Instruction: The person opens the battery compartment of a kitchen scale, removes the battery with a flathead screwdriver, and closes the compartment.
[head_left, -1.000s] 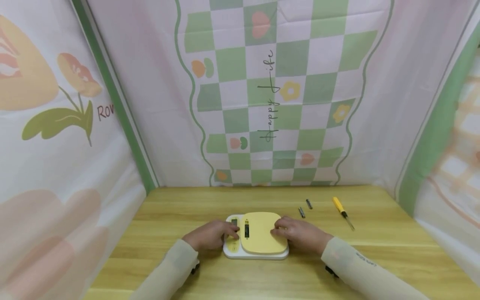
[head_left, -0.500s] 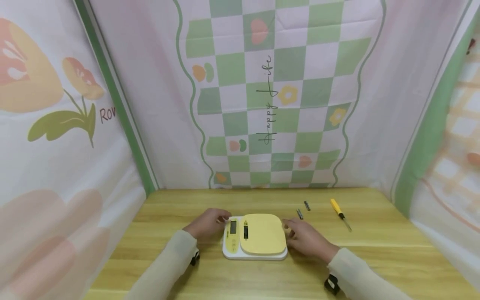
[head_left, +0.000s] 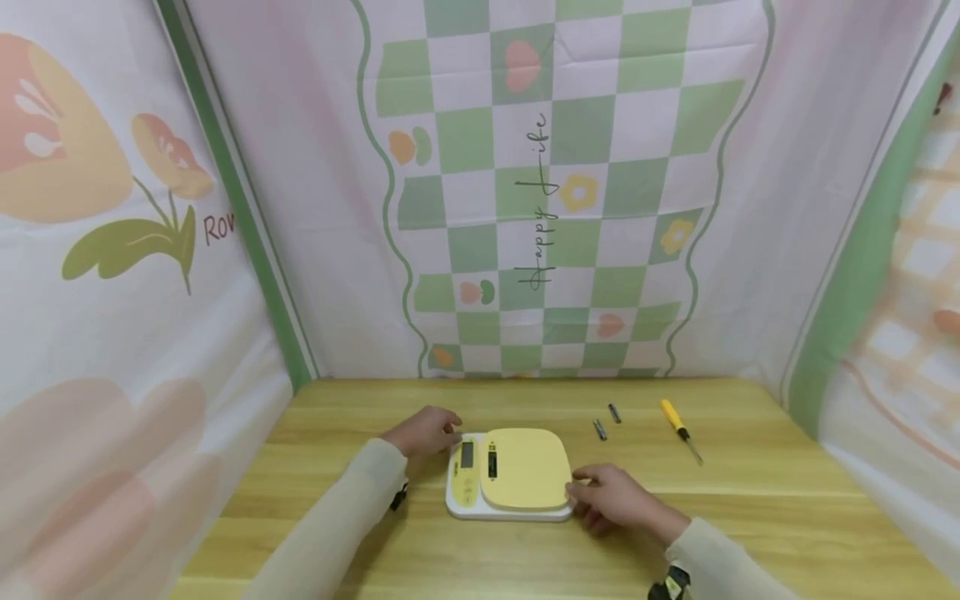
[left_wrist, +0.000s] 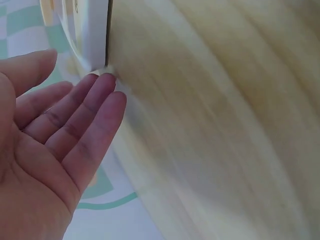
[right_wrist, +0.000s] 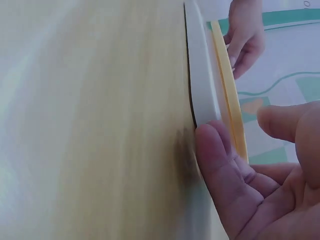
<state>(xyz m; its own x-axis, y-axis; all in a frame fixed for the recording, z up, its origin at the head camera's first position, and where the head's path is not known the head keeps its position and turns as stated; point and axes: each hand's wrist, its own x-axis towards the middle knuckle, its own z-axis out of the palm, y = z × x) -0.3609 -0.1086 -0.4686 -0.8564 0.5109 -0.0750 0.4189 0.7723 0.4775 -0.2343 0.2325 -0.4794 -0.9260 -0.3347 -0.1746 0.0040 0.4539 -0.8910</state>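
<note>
A white kitchen scale [head_left: 517, 514] with a yellow weighing plate [head_left: 528, 468] lies flat on the wooden table. Its small grey display [head_left: 467, 454] is on the left side. At the far left corner is my left hand [head_left: 424, 431]; in the left wrist view its nearly straight fingers [left_wrist: 95, 120] meet that corner, thumb apart. My right hand [head_left: 613, 497] is at the near right side. Its fingertips [right_wrist: 212, 145] touch the white side edge in the right wrist view, and the thumb stands off from the plate.
Two small batteries [head_left: 600, 430] lie behind the scale to the right. Farther right is a screwdriver [head_left: 675, 421] with a yellow handle. Patterned cloth [head_left: 540, 208] hangs behind the table and at both sides.
Both hands have come off the scale's top to its sides. The left hand moved to the far left corner, and the right hand slid nearer along the right side. The scale stays put.
</note>
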